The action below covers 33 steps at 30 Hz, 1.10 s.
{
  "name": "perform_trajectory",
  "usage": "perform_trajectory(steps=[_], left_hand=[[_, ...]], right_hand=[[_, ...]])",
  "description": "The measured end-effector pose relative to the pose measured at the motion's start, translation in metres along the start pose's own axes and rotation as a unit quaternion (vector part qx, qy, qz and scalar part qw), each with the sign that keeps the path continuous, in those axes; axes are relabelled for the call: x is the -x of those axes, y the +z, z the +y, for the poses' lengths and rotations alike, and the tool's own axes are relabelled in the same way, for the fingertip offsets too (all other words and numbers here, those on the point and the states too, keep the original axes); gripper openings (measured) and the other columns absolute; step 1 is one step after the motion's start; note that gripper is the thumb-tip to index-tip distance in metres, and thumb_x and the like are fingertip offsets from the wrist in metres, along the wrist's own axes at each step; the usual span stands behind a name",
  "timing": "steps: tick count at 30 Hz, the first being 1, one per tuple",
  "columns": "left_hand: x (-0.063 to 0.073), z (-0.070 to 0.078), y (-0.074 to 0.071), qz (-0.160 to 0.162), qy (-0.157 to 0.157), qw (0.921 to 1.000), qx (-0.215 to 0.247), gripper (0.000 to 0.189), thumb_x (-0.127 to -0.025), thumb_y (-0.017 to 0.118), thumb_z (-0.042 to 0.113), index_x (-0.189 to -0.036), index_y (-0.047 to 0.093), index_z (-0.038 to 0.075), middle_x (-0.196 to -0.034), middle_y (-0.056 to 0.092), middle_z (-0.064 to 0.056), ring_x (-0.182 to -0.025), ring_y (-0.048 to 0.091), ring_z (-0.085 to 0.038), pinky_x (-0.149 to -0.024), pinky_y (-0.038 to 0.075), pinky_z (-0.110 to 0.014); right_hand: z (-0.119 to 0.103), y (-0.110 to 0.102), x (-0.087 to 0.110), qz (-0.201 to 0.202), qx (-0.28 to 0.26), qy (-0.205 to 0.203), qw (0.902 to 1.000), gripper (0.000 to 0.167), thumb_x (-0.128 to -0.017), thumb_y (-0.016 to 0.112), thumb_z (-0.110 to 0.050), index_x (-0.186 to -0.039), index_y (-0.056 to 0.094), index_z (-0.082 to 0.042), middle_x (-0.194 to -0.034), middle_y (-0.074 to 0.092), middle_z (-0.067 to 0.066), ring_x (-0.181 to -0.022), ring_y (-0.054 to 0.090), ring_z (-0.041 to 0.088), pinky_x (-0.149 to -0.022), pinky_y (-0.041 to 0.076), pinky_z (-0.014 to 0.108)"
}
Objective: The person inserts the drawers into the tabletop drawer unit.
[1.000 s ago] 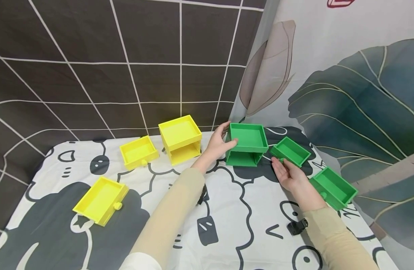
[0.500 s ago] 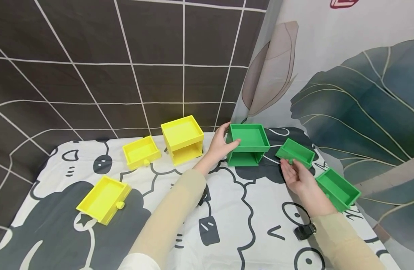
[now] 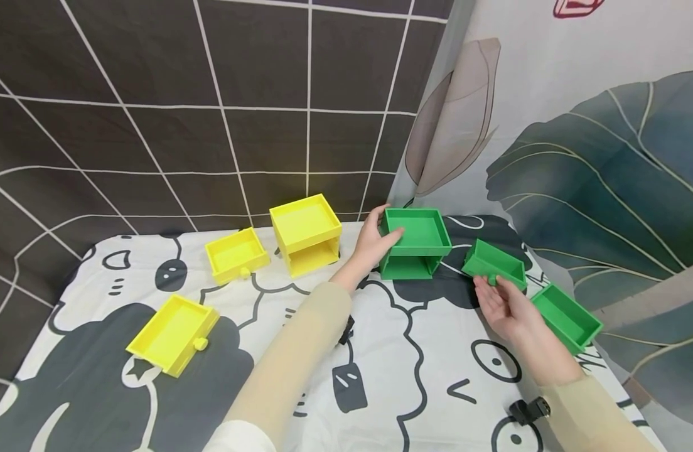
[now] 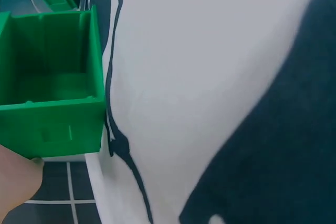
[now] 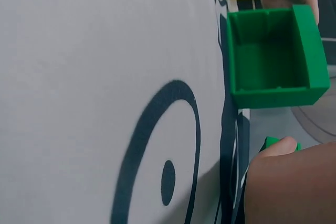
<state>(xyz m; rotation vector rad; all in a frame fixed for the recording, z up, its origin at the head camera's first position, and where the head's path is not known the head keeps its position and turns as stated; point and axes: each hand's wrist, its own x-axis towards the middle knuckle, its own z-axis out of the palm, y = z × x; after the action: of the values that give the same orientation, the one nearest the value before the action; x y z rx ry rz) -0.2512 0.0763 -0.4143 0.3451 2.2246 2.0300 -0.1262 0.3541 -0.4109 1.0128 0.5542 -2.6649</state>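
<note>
Our right hand [image 3: 504, 307], right of centre in the frame, pinches the knob [image 3: 491, 280] of a small green drawer [image 3: 496, 260]; whether that drawer touches the patterned cloth [image 3: 380, 351] beneath, we cannot tell. We judge it light, stiff plastic: smooth enough to swivel on so small a knob, so thumb and finger on 2 opposite side walls would steer it better.

Our left hand [image 3: 375, 245], near the centre, grips the left side of the green cabinet [image 3: 417, 232], thumb at the near edge. The cabinet stands upright, recessed on top, with a vacant compartment below. We expect it to be rigid and light too, likely to slide on cloth unless braced by its side walls.

Further out, a second green drawer [image 3: 567, 318] lies at the lower right, just beyond the right hand. Left of centre stands a yellow cabinet [image 3: 305, 223], with 2 yellow drawers, 1 beside it [image 3: 237, 255] and 1 at the lower left [image 3: 172, 334].
</note>
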Motion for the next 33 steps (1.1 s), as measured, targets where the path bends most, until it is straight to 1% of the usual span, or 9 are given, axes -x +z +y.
perform_trajectory(steps=[3,5,8,14,22,25,29,33], left_hand=[[-0.002,-0.004,0.002,0.001,0.009,0.9991,0.040,0.065,-0.100,0.065,0.011,-0.160,0.040,0.007,-0.159,0.048,-0.017,-0.146,0.048,-0.032,-0.127,0.040,-0.047],[-0.001,-0.007,0.003,0.004,0.013,0.9982,0.059,0.063,-0.100,0.064,0.009,-0.159,0.041,0.007,-0.158,0.049,-0.017,-0.145,0.049,-0.032,-0.127,0.041,-0.047],[-0.001,-0.011,0.004,0.015,0.019,0.9969,0.075,0.061,-0.100,0.063,0.008,-0.158,0.043,0.007,-0.156,0.050,-0.017,-0.144,0.050,-0.033,-0.126,0.041,-0.047],[0.000,-0.012,0.010,0.027,0.022,0.9946,0.098,0.060,-0.100,0.061,0.008,-0.157,0.044,0.007,-0.155,0.050,-0.018,-0.143,0.051,-0.033,-0.125,0.042,-0.048],[-0.002,-0.012,0.016,0.029,0.011,0.9913,0.128,0.060,-0.101,0.058,0.006,-0.159,0.041,0.007,-0.155,0.050,-0.017,-0.143,0.051,-0.032,-0.123,0.042,-0.046],[-0.002,-0.013,0.018,0.032,0.007,0.9883,0.149,0.060,-0.101,0.058,0.006,-0.159,0.042,0.009,-0.154,0.050,-0.016,-0.142,0.050,-0.031,-0.122,0.042,-0.045],[-0.001,-0.015,0.019,0.042,-0.001,0.9830,0.179,0.060,-0.101,0.059,0.006,-0.158,0.043,0.012,-0.154,0.050,-0.014,-0.142,0.050,-0.028,-0.123,0.042,-0.044],[0.000,-0.017,0.021,0.045,-0.003,0.9811,0.188,0.061,-0.100,0.059,0.006,-0.158,0.043,0.011,-0.154,0.049,-0.014,-0.143,0.049,-0.028,-0.124,0.041,-0.044]], right_hand=[[0.004,-0.001,0.006,-0.008,0.006,0.002,0.9999,0.027,-0.110,0.057,-0.024,-0.097,0.071,-0.006,-0.098,0.081,0.010,-0.097,0.081,0.022,-0.102,0.061,0.025],[0.008,-0.002,0.009,-0.015,0.010,0.005,0.9998,0.027,-0.110,0.056,-0.024,-0.097,0.072,-0.006,-0.099,0.081,0.010,-0.098,0.081,0.022,-0.102,0.061,0.025],[0.013,-0.004,0.014,-0.033,0.026,0.009,0.9991,0.029,-0.111,0.055,-0.023,-0.098,0.073,-0.005,-0.100,0.081,0.010,-0.098,0.081,0.022,-0.100,0.062,0.026],[0.022,-0.008,0.023,-0.054,0.059,0.016,0.9967,0.032,-0.112,0.052,-0.024,-0.097,0.073,-0.005,-0.102,0.082,0.010,-0.099,0.081,0.021,-0.095,0.064,0.027],[0.035,-0.011,0.036,-0.079,0.093,0.016,0.9924,0.034,-0.113,0.049,-0.023,-0.099,0.074,-0.005,-0.105,0.082,0.010,-0.100,0.081,0.019,-0.093,0.065,0.027],[0.041,-0.010,0.039,-0.086,0.099,0.018,0.9912,0.034,-0.113,0.049,-0.023,-0.098,0.073,-0.005,-0.104,0.082,0.011,-0.100,0.081,0.019,-0.093,0.065,0.027],[0.050,-0.010,0.041,-0.114,0.119,0.019,0.9861,0.032,-0.114,0.047,-0.021,-0.100,0.072,-0.006,-0.106,0.082,0.011,-0.102,0.081,0.019,-0.095,0.065,0.027],[0.057,-0.011,0.044,-0.133,0.143,0.018,0.9806,0.035,-0.115,0.045,-0.020,-0.103,0.074,-0.004,-0.107,0.082,0.011,-0.103,0.080,0.018,-0.096,0.064,0.027]])
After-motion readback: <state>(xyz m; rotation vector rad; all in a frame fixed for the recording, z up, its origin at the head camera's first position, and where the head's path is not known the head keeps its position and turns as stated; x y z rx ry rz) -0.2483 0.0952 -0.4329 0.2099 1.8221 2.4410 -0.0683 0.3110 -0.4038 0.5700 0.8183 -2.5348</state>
